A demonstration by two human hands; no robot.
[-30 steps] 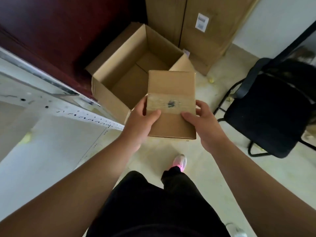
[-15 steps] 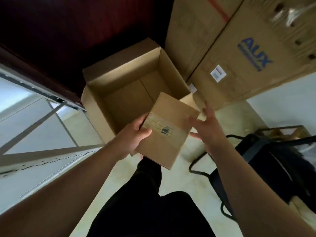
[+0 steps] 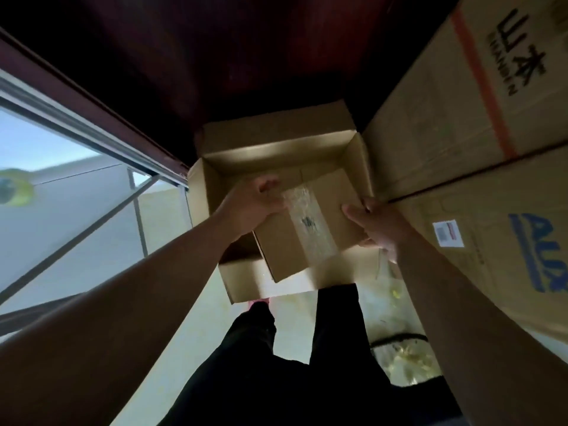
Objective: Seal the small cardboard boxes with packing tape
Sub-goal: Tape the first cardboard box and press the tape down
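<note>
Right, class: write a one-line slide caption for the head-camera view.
Left hand and right hand hold a taped small box over a large open carton.

Brown small box (image 3: 302, 229) with clear glossy tape strip (image 3: 307, 222); blue lettering on tan carton (image 3: 491, 241).

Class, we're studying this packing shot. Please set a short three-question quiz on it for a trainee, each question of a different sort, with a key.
1. True or false: both the left hand and the right hand hold the small cardboard box.
2. What crosses the small cardboard box's top face? A) a strip of clear packing tape B) string C) a red ribbon
3. Fill the gap: the large carton under the small cardboard box has its top flaps ____.

Key: 1 true; 2 A; 3 open.
</note>
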